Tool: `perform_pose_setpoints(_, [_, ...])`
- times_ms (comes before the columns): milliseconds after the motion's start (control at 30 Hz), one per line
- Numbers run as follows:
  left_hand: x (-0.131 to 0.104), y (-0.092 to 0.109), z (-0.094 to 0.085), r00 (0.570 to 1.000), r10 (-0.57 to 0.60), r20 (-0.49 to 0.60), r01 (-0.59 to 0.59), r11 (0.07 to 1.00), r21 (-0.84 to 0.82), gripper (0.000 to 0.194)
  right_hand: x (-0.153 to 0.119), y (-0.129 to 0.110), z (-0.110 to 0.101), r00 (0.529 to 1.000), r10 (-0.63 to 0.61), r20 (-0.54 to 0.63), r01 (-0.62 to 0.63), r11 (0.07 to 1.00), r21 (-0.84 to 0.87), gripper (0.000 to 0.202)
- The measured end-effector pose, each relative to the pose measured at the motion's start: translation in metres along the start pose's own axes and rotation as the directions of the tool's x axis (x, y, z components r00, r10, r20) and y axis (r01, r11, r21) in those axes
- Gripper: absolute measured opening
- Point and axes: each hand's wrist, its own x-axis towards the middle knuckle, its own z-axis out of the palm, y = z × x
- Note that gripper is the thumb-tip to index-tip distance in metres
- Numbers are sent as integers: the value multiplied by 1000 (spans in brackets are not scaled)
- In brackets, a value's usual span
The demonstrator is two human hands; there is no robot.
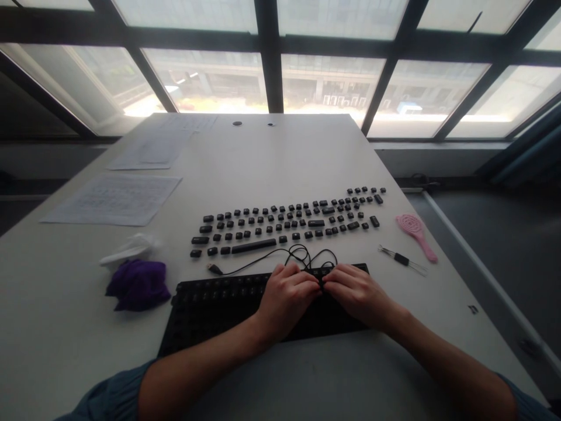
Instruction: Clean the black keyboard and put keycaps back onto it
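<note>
A black keyboard (210, 316) lies near the front of the white table, with keys in its upper rows and a dark lower part where no keys can be made out. My left hand (287, 298) is over its right half, fingers pressed together at the top rows. Close beside it, my right hand (357, 292) has its fingertips together at the same spot. Whatever the fingertips hold, if anything, is too small and hidden to name. Behind the keyboard, loose black keycaps (254, 247) are laid out in rows. The keyboard's coiled cable (258, 258) ends in a USB plug (214, 268).
At the left are a purple cloth (139, 285), a white crumpled wrapper (127, 250) and paper sheets (114, 199). A keycap puller (402, 259) and a pink brush (416, 234) lie at the right, near the edge of the table (272, 158).
</note>
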Motion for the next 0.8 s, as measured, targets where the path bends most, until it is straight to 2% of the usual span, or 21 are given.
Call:
perform_pose_setpoints(667, [0, 1, 1, 999, 32, -19, -30, 996, 87, 21, -1, 0, -1, 1000, -1, 20, 1, 1000, 0, 19])
perform_pose_setpoints(800, [-1, 1, 0, 999, 41, 17, -43, 994, 104, 23, -3, 0, -1, 1000, 3, 31, -4, 1000, 10, 20])
